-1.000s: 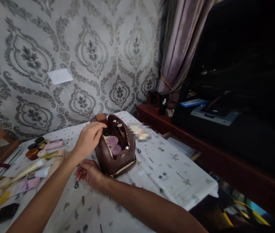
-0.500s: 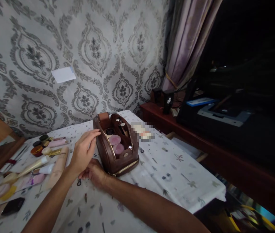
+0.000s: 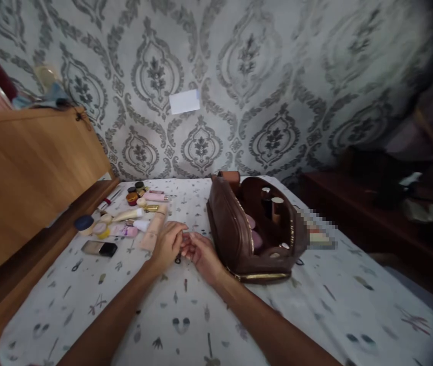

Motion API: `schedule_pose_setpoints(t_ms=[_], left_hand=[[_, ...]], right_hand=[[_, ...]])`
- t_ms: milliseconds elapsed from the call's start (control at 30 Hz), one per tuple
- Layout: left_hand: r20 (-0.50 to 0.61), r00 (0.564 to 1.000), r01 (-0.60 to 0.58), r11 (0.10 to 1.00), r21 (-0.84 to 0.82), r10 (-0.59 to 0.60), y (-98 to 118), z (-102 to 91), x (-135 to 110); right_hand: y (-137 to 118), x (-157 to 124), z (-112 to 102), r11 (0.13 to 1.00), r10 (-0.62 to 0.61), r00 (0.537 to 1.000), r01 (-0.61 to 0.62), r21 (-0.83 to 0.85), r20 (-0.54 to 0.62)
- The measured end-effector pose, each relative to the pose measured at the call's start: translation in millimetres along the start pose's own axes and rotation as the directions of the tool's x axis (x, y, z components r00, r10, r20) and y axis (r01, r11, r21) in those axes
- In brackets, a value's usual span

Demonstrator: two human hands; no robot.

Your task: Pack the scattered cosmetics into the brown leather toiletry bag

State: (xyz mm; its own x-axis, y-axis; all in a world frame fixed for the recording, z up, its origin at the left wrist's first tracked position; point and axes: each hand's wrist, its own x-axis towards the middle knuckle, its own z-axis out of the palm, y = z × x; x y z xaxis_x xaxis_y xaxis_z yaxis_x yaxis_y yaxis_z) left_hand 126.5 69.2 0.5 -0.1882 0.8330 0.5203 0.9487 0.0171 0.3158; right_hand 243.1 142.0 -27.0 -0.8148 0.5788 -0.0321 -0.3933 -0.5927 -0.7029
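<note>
Grey-and-white damask-patterned wall w/ small white rectangular card on it, behind white leaf-print cloth-covered table. Light-brown flat wooden panel on L, dark reddish-brown wooden furniture on R, partly lost in shadow. Light dim overall, R edge near-black.

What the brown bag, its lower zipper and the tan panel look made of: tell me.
Brown bag: leather or imitation leather, soft sheen on smooth sides. Lower zipper: probably metal, from its gold-coloured glint. Tan panel: wood or wood-look laminate, satin, showing faint grain.
</note>
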Motion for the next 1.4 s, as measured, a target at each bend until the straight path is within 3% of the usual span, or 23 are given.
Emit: schedule_pose_setpoints(t_ms=[133,300,467,733,1100,1267,1400], left_hand=[[0.0,0.996,0.09,0.979,0.182,-0.092,-15,-7.7,-3],[-0.004,0.97,0.222,0.885,0.409,-0.241,-31,-12.8,-8],[0.053,0.949,0.241,0.823,0.515,-0.311,-32,-9.7,-12],[0.093,0.93,0.249,0.795,0.553,-0.356,-29,-15.5,-10],[0.103,0.939,0.229,0.82,0.525,-0.328,-34,-14.2,-13],[0.063,0.943,0.256,0.829,0.497,-0.328,-34,-18.6,-12],[-0.027,0.93,0.336,0.818,0.466,-0.367,-42,-35.1,-7]], right_hand=[[-2,-3,0,0.999,0.017,1.0,-0.018,-0.036,-0.025],[-4,-3,1,0.997,0.022,0.999,-0.024,-0.068,-0.037],[-4,-3,2,0.996,0.035,0.998,-0.038,-0.083,-0.044],[-3,-2,1,0.992,0.039,0.998,-0.044,-0.117,-0.044],[-2,-3,2,0.986,0.02,0.998,-0.028,-0.166,-0.052],[3,-11,9,0.967,0.012,0.998,-0.027,-0.255,-0.059],[7,-14,18,0.92,0.068,0.997,-0.079,-0.385,-0.041]])
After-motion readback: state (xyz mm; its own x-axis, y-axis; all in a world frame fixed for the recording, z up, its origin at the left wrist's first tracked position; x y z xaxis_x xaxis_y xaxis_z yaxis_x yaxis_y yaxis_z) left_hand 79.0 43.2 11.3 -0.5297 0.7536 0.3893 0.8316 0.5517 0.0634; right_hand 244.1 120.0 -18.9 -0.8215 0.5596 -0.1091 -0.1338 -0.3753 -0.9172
